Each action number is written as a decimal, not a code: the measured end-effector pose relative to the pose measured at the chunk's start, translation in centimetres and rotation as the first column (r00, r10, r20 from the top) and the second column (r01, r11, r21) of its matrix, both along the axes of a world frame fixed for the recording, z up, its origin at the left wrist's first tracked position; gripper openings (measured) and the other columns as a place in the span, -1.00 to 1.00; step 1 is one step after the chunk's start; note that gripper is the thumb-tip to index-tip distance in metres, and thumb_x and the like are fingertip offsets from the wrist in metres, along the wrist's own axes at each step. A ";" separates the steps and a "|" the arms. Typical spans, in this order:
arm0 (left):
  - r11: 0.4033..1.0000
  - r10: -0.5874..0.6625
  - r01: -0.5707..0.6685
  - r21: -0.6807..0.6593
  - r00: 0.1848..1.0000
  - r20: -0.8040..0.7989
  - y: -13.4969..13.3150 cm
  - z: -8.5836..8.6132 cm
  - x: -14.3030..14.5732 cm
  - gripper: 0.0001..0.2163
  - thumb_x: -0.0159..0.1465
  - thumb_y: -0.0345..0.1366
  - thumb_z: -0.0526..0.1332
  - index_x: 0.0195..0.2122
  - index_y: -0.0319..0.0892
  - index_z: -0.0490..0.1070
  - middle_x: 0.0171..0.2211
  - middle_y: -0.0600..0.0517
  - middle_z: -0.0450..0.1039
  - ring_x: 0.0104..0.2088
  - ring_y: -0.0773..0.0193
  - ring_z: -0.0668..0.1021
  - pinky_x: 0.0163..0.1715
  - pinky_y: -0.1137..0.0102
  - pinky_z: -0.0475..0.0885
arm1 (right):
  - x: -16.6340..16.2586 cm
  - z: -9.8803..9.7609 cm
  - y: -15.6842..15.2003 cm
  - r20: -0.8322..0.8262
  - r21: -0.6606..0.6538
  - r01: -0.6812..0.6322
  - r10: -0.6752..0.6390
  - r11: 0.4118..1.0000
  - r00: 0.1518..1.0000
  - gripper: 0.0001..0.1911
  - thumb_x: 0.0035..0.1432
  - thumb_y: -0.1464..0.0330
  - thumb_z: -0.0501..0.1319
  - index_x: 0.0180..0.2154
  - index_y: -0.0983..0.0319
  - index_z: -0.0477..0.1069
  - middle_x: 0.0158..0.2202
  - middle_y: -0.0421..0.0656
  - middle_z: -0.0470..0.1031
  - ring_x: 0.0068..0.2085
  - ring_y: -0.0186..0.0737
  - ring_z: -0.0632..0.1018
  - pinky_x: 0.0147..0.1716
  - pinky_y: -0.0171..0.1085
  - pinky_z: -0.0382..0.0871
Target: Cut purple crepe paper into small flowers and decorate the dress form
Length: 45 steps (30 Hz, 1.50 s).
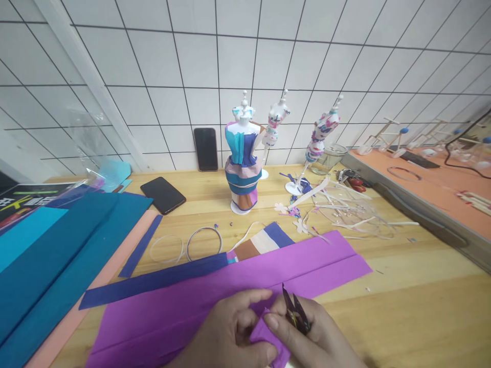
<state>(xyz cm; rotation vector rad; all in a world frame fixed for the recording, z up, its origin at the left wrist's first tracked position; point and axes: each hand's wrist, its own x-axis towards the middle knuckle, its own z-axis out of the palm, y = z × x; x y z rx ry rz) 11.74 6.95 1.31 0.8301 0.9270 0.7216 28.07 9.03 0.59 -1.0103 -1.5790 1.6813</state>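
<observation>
At the front of the table, my left hand [226, 327] is closed on a small folded piece of purple crepe paper [264, 333]. My right hand [307, 340] pinches the same piece between thumb and finger. Dark thread snips [294, 313] sit in my right hand too, blades apart and pointing up. Beneath my hands lies a long purple crepe paper sheet [230, 286] with a fold along it. A dark blue strip [161, 278] and a brown, white and blue striped piece [259, 243] lie along its far edge.
A small dress form [243, 174] in coloured paper stands at the back, near patterned forms [324, 128]. Two phones [206, 149], wire rings [203, 243], paper scraps [337, 209] and a glass jar [329, 158] are around. Teal sheets [69, 250] cover the left; an orange-topped surface [441, 184] lies right.
</observation>
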 end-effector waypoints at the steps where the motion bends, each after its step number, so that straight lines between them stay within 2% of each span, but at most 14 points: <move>1: 1.000 0.011 -0.011 0.004 1.000 0.003 0.0 0.2 0.0 -0.51 -0.01 -0.48 0.27 0.01 -0.19 0.35 -0.61 0.23 0.30 -0.60 0.48 0.32 -0.52 0.53 0.19 | 0.0 0.1 0.1 0.005 0.007 0.003 -0.003 1.000 1.000 -0.69 0.19 0.13 0.17 -0.45 0.21 0.42 -0.49 -0.18 0.49 -0.40 -0.18 0.50 -0.38 -0.24 0.37; 5: 0.997 0.072 -0.072 0.000 0.997 0.008 0.0 0.2 0.0 -0.56 -0.02 -0.44 0.31 -0.06 -0.15 0.37 -0.64 0.26 0.28 -0.58 0.47 0.35 -0.49 0.52 0.19 | 0.1 0.4 0.1 0.047 -0.005 0.021 -0.020 1.000 0.999 -0.68 0.20 0.14 0.16 -0.47 0.21 0.40 -0.53 -0.23 0.41 -0.45 -0.23 0.44 -0.42 -0.28 0.33; 9: 0.999 0.052 -0.051 0.012 0.999 -0.014 0.1 -1.1 -0.1 -0.52 -0.02 -0.41 0.33 -0.02 -0.16 0.34 -0.62 0.24 0.33 -0.59 0.45 0.36 -0.49 0.50 0.19 | 0.1 0.5 0.0 0.021 -0.012 0.013 -0.013 1.000 1.000 -0.69 0.20 0.15 0.17 -0.49 0.21 0.37 -0.53 -0.26 0.37 -0.44 -0.26 0.41 -0.40 -0.31 0.31; 12: 0.998 0.055 -0.055 0.029 0.998 -0.013 0.2 -1.7 -0.2 -0.48 -0.04 -0.39 0.35 -0.01 -0.17 0.31 -0.59 0.21 0.38 -0.56 0.41 0.41 -0.45 0.47 0.23 | 0.1 0.2 0.0 -0.043 -0.050 -0.006 0.004 0.999 0.999 -0.73 0.19 0.17 0.20 -0.45 0.22 0.39 -0.53 -0.25 0.41 -0.46 -0.29 0.43 -0.42 -0.33 0.31; 18: 0.998 0.069 -0.069 -0.007 0.993 0.096 -0.2 -0.3 0.2 -0.55 0.01 -0.41 0.33 -0.04 -0.14 0.35 -0.40 0.08 0.48 -0.40 0.32 0.50 -0.35 0.40 0.34 | -0.2 -0.5 -0.3 -0.103 -0.110 -0.001 -0.011 0.994 0.995 -0.71 0.20 0.17 0.20 -0.40 0.27 0.43 -0.54 -0.19 0.46 -0.49 -0.26 0.51 -0.46 -0.29 0.40; 24: 0.996 0.090 -0.086 -0.033 0.988 0.126 -0.3 -0.1 0.4 -0.53 0.00 -0.47 0.33 -0.03 -0.17 0.32 -0.41 0.09 0.47 -0.50 0.40 0.48 -0.42 0.43 0.38 | -0.4 -0.8 -0.4 -0.164 -0.183 -0.015 -0.016 0.983 0.986 -0.72 0.20 0.16 0.20 -0.38 0.26 0.40 -0.53 -0.18 0.48 -0.50 -0.25 0.53 -0.46 -0.26 0.43; 30: 0.998 0.051 -0.047 -0.029 0.985 0.163 -0.2 -0.8 0.5 -0.47 0.00 -0.50 0.31 0.03 -0.17 0.28 -0.31 0.04 0.48 -0.44 0.37 0.50 -0.42 0.42 0.40 | -0.2 -0.6 -0.3 -0.052 -0.076 -0.006 0.002 0.997 0.999 -0.71 0.21 0.16 0.18 -0.39 0.25 0.40 -0.53 -0.18 0.48 -0.51 -0.25 0.52 -0.49 -0.29 0.38; 33: 0.999 0.031 -0.024 -0.044 0.989 0.143 -0.2 -1.0 0.4 -0.44 -0.01 -0.52 0.31 0.06 -0.20 0.24 -0.36 0.07 0.46 -0.47 0.40 0.49 -0.44 0.44 0.39 | -0.1 -0.1 -0.2 -0.022 -0.053 -0.008 0.007 0.999 1.000 -0.70 0.22 0.15 0.16 -0.41 0.24 0.39 -0.52 -0.19 0.46 -0.48 -0.25 0.50 -0.46 -0.30 0.36; 37: 0.999 0.035 -0.029 -0.045 0.988 0.153 -0.3 -1.3 0.3 -0.47 0.04 -0.44 0.33 0.06 -0.18 0.25 -0.33 0.04 0.46 -0.52 0.44 0.47 -0.44 0.43 0.39 | 0.0 0.0 0.0 0.006 -0.006 -0.007 0.007 1.000 1.000 -0.72 0.23 0.16 0.15 -0.39 0.23 0.41 -0.49 -0.19 0.46 -0.41 -0.23 0.48 -0.37 -0.28 0.36; 41: 0.999 0.038 -0.035 -0.018 0.983 0.180 -0.3 -1.5 0.3 -0.48 0.04 -0.44 0.33 0.05 -0.16 0.26 -0.35 0.06 0.44 -0.48 0.41 0.45 -0.42 0.42 0.37 | 0.1 -0.5 0.1 -0.016 -0.050 -0.084 0.083 0.995 0.996 -0.74 0.17 0.16 0.20 -0.32 0.24 0.43 -0.42 -0.14 0.51 -0.36 -0.15 0.52 -0.37 -0.25 0.39; 45: 0.999 -0.018 0.023 -0.023 0.984 0.179 -0.1 -1.5 0.3 -0.43 0.01 -0.48 0.32 0.07 -0.17 0.24 -0.40 0.09 0.42 -0.49 0.42 0.43 -0.44 0.45 0.34 | 0.2 -0.3 0.1 0.064 -0.011 -0.057 0.058 0.998 0.996 -0.72 0.20 0.17 0.16 -0.37 0.25 0.44 -0.43 -0.13 0.50 -0.37 -0.15 0.50 -0.35 -0.23 0.39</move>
